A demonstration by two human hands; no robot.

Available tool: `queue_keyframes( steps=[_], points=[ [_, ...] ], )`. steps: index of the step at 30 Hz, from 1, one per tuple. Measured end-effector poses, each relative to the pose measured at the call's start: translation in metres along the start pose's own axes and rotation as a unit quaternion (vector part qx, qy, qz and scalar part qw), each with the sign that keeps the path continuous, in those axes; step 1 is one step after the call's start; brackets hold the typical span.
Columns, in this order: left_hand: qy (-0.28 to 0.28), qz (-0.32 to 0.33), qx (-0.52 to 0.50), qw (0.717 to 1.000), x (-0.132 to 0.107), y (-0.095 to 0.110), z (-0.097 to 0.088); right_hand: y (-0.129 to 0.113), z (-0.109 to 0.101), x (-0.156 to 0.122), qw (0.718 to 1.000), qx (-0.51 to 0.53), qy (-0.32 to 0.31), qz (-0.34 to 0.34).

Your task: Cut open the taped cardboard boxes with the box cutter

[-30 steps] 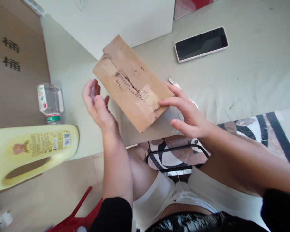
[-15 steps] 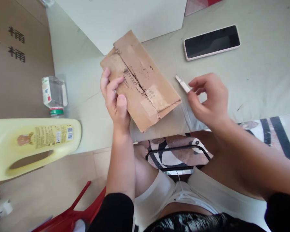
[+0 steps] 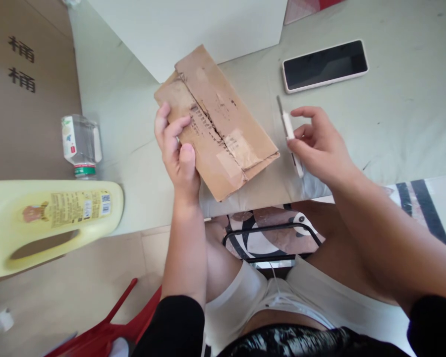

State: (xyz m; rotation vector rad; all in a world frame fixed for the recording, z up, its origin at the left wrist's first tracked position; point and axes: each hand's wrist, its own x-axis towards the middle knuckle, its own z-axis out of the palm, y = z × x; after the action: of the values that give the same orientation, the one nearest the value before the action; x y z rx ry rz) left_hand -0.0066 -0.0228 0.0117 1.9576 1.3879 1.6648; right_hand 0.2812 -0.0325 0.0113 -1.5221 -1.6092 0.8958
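A worn brown cardboard box (image 3: 223, 119) with torn tape along its seam lies on the pale table (image 3: 394, 124) near the front edge. My left hand (image 3: 176, 148) grips its left side, thumb on top and fingers curled over the edge. My right hand (image 3: 317, 146) is to the right of the box, closed on a small white utility knife (image 3: 290, 133) whose thin blade points away from me. The knife is apart from the box.
A phone (image 3: 325, 65) with a pale case lies at the back right. A white box (image 3: 193, 25) stands behind the cardboard box. A clear plastic bottle (image 3: 80, 144) and a big yellow jug (image 3: 48, 223) are at the left. A red stool (image 3: 107, 327) is below.
My left hand took hold of the box's left side. My right hand let go of the box, picked up the white knife and turned its blade to point away.
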Motion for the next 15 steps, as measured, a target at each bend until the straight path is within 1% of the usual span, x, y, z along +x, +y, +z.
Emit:
queue_keyframes(
  steps=[2, 3, 5, 7, 9, 12, 14, 15],
  points=[
    [-0.003, -0.017, 0.002, 1.0, 0.0, 0.005, 0.002, 0.001, 0.0, 0.003, 0.988, 0.15, 0.031, -0.031],
    [-0.004, -0.024, 0.005, 1.0, -0.001, 0.007, 0.002, 0.0, -0.001, 0.004, 0.977, 0.208, 0.036, -0.031],
    [-0.006, -0.039, 0.015, 0.999, -0.001, 0.008, 0.004, -0.007, -0.007, 0.007, 0.956, 0.292, 0.019, -0.016],
    [-0.004, -0.059, 0.023, 0.998, -0.001, 0.007, 0.005, -0.017, -0.014, 0.009, 0.938, 0.347, -0.012, -0.009],
    [-0.003, -0.063, 0.02, 0.998, -0.001, 0.005, 0.006, -0.029, -0.022, 0.009, 0.926, 0.378, -0.023, -0.016],
    [-0.003, -0.06, 0.015, 0.998, -0.002, 0.003, 0.006, -0.045, -0.027, 0.005, 0.93, 0.364, -0.017, -0.044],
    [-0.006, -0.055, 0.015, 0.998, -0.002, 0.004, 0.005, -0.055, -0.027, -0.003, 0.931, 0.354, -0.017, -0.087],
    [-0.009, -0.054, 0.016, 0.998, -0.002, 0.004, 0.005, -0.06, -0.025, -0.008, 0.929, 0.351, -0.007, -0.114]
  ],
)
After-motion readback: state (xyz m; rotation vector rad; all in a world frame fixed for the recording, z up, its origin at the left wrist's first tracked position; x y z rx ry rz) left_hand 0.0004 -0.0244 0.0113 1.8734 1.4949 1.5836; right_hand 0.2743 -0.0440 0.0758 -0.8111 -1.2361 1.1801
